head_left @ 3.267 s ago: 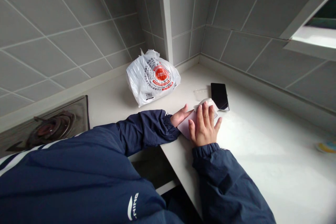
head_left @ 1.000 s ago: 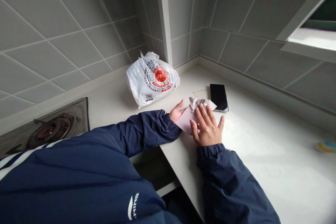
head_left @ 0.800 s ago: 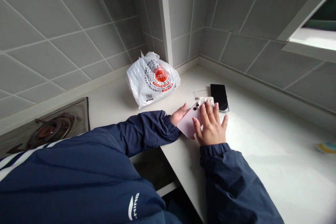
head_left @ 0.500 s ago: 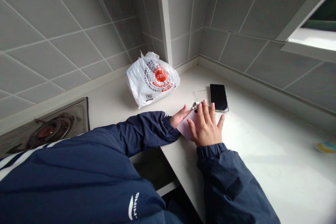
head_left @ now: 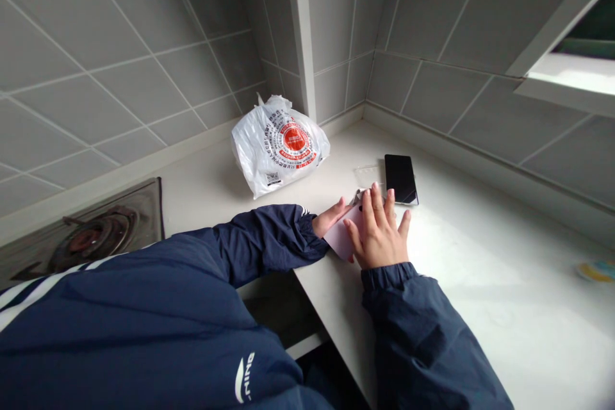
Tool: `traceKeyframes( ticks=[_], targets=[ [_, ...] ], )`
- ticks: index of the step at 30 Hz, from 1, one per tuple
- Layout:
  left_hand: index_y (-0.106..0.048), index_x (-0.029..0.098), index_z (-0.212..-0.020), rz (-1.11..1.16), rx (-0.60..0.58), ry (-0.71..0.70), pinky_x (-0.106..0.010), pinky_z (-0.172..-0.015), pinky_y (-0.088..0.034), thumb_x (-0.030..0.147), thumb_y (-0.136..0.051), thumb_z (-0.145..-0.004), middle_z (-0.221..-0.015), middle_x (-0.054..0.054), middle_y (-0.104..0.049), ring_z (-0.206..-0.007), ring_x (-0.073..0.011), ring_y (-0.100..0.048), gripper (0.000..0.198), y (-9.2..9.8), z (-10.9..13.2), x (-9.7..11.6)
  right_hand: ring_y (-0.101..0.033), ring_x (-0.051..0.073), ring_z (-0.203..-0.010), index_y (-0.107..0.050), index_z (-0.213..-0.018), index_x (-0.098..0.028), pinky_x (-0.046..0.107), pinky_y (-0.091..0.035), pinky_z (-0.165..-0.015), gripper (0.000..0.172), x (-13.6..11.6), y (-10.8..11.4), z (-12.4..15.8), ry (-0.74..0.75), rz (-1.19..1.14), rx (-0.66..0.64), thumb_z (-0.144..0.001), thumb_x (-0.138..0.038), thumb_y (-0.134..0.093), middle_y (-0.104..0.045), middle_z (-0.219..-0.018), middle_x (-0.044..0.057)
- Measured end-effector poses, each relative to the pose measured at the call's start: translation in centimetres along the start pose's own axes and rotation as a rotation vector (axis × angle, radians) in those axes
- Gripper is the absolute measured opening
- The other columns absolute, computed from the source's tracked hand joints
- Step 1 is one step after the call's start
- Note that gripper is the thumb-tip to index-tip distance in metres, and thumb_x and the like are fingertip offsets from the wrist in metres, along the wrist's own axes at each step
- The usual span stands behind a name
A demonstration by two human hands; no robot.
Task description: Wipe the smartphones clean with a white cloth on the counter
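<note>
A flat pale lilac slab [head_left: 340, 240], which looks like a phone lying back up, is over the counter's front edge. My left hand [head_left: 329, 218] grips its left side, thumb uppermost and the other fingers mostly hidden. Across the slab's top lies my right hand [head_left: 382, 230], palm down with its fingers stretched out, covering much of it. A dark round spot shows between the hands. Beyond the fingertips are a clear, thin plastic piece [head_left: 369, 175] and a black-screened phone [head_left: 400, 178], both flat on the counter.
A white plastic bag [head_left: 281, 147] with red print stands against the back wall. To the left is a gas hob [head_left: 91, 230]. A yellow and blue item [head_left: 596, 270] sits at the far right of the white counter [head_left: 480, 307]. Below the counter is an open cupboard space.
Both hands keep their places on the lilac slab, with only a very slight shift of the fingers. The bag, the black-screened phone and the clear piece stay where they were.
</note>
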State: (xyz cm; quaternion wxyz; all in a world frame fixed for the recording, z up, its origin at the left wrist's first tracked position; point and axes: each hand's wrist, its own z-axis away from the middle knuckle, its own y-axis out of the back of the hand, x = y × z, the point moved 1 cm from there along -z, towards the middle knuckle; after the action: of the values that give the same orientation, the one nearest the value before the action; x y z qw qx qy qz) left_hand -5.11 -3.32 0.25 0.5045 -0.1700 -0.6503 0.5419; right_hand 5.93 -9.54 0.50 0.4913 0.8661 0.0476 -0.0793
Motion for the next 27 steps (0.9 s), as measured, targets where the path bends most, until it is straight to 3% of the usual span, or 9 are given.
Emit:
traceKeyframes(
  ticks=[4, 8, 13, 19, 23, 27],
  targets=[
    [-0.027, 0.009, -0.161, 0.015, 0.000, 0.009, -0.041, -0.120, -0.026, 0.053, -0.010, -0.105, -0.149, -0.018, -0.052, -0.140, -0.0261, -0.049, 0.073, -0.2, -0.4, 0.6, -0.023, 0.030, -0.155, -0.034, -0.157, -0.013, 0.062, -0.004, -0.124, 0.064, -0.7, -0.3, 0.3, 0.052, -0.021, -0.045, -0.101, -0.045, -0.037, -0.032, -0.164, 0.013],
    [-0.029, 0.006, -0.159, 0.007, 0.046, 0.153, -0.043, -0.118, -0.028, 0.066, -0.009, -0.101, -0.140, -0.021, -0.058, -0.133, -0.0284, -0.056, 0.086, 0.7, -0.9, 1.5, -0.031, 0.032, -0.152, -0.041, -0.154, -0.015, 0.067, -0.001, -0.122, 0.062, -1.3, -0.5, 0.6, 0.081, -0.061, -0.089, -0.101, -0.046, -0.040, -0.039, -0.161, 0.016],
    [-0.037, 0.009, -0.156, -0.004, 0.021, 0.244, -0.045, -0.115, -0.031, 0.075, -0.006, -0.095, -0.138, -0.022, -0.060, -0.131, -0.0301, -0.057, 0.095, 1.7, -1.1, 2.3, -0.035, 0.031, -0.151, -0.045, -0.151, -0.018, 0.074, -0.012, -0.119, 0.056, -1.6, 0.2, 0.6, 0.082, -0.096, -0.191, -0.103, -0.046, -0.038, -0.041, -0.160, 0.013],
    [-0.041, 0.010, -0.153, 0.001, -0.035, 0.314, -0.052, -0.110, -0.035, 0.083, -0.004, -0.089, -0.137, -0.023, -0.060, -0.122, -0.0340, -0.063, 0.104, 1.5, -0.9, 2.9, -0.034, 0.033, -0.151, -0.047, -0.149, -0.021, 0.076, -0.025, -0.115, 0.059, -1.8, 2.1, 0.2, 0.101, -0.167, -0.378, -0.101, -0.053, -0.040, -0.040, -0.160, 0.010],
    [-0.048, 0.006, -0.147, 0.038, 0.104, 0.285, -0.047, -0.104, -0.043, 0.079, -0.007, -0.093, -0.125, -0.024, -0.066, -0.108, -0.0317, -0.069, 0.100, 1.2, -0.9, 3.3, -0.035, 0.032, -0.151, -0.052, -0.145, -0.022, 0.071, -0.023, -0.117, 0.055, -2.1, 3.0, -0.2, 0.183, -0.266, -0.480, -0.100, -0.052, -0.043, -0.042, -0.159, 0.010],
    [-0.057, 0.000, -0.135, 0.049, 0.257, 0.269, -0.039, -0.090, -0.050, 0.080, -0.016, -0.093, -0.101, -0.022, -0.073, -0.082, -0.0267, -0.072, 0.099, 0.8, -0.8, 3.4, -0.041, 0.032, -0.147, -0.059, -0.138, -0.027, 0.075, -0.013, -0.117, 0.047, -2.3, 4.0, -0.4, 0.198, -0.343, -0.535, -0.099, -0.050, -0.047, -0.051, -0.153, 0.008]
  ],
)
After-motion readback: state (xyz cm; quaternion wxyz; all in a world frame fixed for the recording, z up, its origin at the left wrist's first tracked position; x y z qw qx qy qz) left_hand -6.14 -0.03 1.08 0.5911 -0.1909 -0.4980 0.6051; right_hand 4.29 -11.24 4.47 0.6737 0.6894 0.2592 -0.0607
